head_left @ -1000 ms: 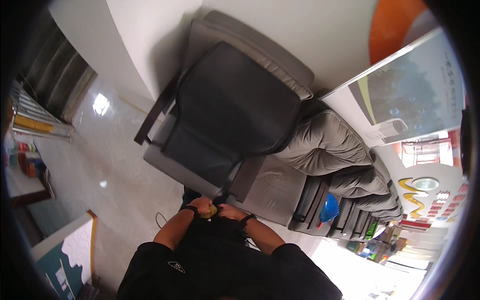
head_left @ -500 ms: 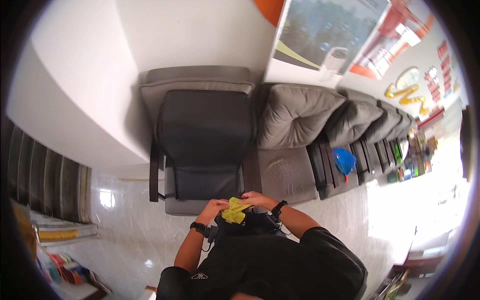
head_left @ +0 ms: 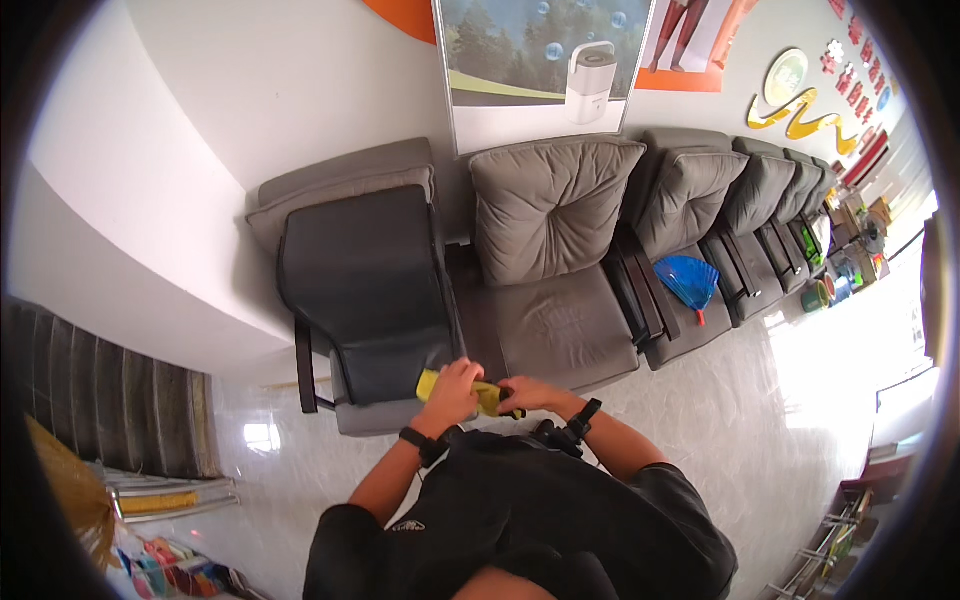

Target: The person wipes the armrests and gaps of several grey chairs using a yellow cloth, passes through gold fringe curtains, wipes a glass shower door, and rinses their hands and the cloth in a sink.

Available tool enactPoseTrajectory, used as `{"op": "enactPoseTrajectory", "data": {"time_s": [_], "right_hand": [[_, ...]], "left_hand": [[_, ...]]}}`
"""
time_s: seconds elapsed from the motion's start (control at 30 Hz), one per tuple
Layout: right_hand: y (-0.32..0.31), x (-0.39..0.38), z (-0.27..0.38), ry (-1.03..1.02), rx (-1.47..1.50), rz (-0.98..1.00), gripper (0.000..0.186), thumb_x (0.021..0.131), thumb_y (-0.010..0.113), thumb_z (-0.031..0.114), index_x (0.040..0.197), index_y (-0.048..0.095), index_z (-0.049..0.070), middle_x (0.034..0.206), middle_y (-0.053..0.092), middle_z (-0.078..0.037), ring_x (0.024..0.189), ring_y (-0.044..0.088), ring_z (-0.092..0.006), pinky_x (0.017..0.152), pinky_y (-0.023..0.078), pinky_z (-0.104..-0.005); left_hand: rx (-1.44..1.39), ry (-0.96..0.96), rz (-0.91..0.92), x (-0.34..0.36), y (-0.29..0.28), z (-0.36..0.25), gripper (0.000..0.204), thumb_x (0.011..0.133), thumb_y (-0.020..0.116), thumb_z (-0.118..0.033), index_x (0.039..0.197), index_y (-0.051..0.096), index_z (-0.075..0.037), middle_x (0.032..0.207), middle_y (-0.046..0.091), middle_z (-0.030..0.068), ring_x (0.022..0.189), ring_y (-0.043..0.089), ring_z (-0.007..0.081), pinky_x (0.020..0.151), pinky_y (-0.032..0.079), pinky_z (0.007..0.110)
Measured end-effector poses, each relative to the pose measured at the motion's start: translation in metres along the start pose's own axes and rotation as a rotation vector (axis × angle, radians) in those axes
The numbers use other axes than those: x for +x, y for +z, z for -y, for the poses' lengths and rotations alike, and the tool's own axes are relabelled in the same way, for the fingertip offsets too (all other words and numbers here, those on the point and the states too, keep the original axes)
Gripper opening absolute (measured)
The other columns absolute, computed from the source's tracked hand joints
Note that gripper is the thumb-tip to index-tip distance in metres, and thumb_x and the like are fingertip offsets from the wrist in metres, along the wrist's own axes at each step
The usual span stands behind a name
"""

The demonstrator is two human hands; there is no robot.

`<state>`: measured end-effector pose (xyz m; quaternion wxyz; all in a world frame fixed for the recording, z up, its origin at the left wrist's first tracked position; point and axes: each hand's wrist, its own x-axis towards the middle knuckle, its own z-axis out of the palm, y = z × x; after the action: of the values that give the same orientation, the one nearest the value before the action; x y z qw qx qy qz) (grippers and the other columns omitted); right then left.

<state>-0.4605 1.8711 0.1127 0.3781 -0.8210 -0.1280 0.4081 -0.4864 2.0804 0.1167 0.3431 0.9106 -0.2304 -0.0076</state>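
Note:
A yellow cloth is bunched between both of my hands, just in front of my chest. My left hand grips its left part, with a corner of the cloth sticking out past the fingers. My right hand holds the right end. Both wrists wear dark bands. Directly beyond my hands stands a grey armchair covered by a black seat pad, its front edge close to my left hand.
A row of grey cushioned armchairs runs right along the white wall. A blue folding fan lies on the third seat. Posters hang above. The floor is glossy white tile; shelves with colourful items sit lower left and far right.
The view has swung so the chair row now lies straight ahead. Both hands stay together on the yellow cloth, which shows more clearly than a second ago.

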Motion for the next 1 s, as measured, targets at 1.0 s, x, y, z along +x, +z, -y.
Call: {"op": "enactPoseTrajectory", "data": {"time_s": [1.0], "right_hand": [[-0.244,0.112,0.296,-0.869,-0.074,-0.733,0.025,0.085,0.053,0.002,0.106,0.067,0.004,0.091,0.069,-0.011,0.083,0.063,-0.0163,0.078,0.048,-0.0285]], "left_hand": [[0.29,0.18,-0.79,0.156,-0.329,0.055,0.036,0.075,0.054,0.01,0.105,0.069,-0.006,0.1,0.057,0.0102,0.087,0.06,0.0239,0.075,0.048,0.03]]}}
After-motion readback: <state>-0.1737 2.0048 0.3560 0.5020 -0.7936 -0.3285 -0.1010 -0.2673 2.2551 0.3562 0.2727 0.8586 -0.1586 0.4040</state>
